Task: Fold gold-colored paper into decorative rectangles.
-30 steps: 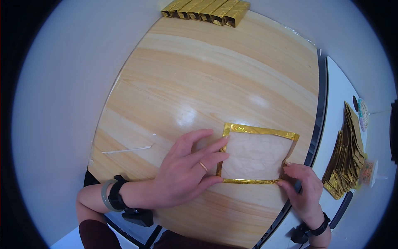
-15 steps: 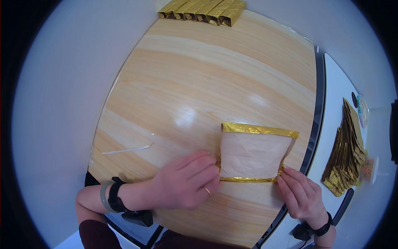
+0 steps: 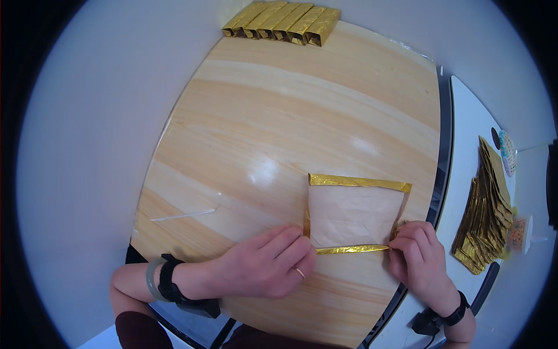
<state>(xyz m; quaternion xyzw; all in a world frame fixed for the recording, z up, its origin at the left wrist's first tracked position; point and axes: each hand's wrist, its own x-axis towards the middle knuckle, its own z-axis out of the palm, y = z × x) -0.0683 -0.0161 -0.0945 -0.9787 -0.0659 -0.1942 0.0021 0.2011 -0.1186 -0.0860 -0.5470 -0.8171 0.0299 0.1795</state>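
Observation:
A sheet of gold foil paper (image 3: 356, 214) lies on the wooden table, its pale back facing up. Gold strips are folded over along its far and near edges, and its sides stand up a little. At the near left corner my left hand (image 3: 273, 259) is closed on the paper, thumb hidden beneath the fingers. My right hand (image 3: 423, 259) pinches the near right corner, close to the table's right edge. The near gold strip stretches between both hands.
Several folded gold foil tubes (image 3: 282, 24) stand in a row at the far edge of the table (image 3: 279, 116). A thin white stick (image 3: 183, 214) lies at left. On a white surface at right rest a stack of folded gold sheets (image 3: 483, 215) and a small tub (image 3: 519, 234).
My left hand has moved slightly right onto the near left corner. The fingers of my right hand have curled in more at the other corner. The whole view has shifted slightly.

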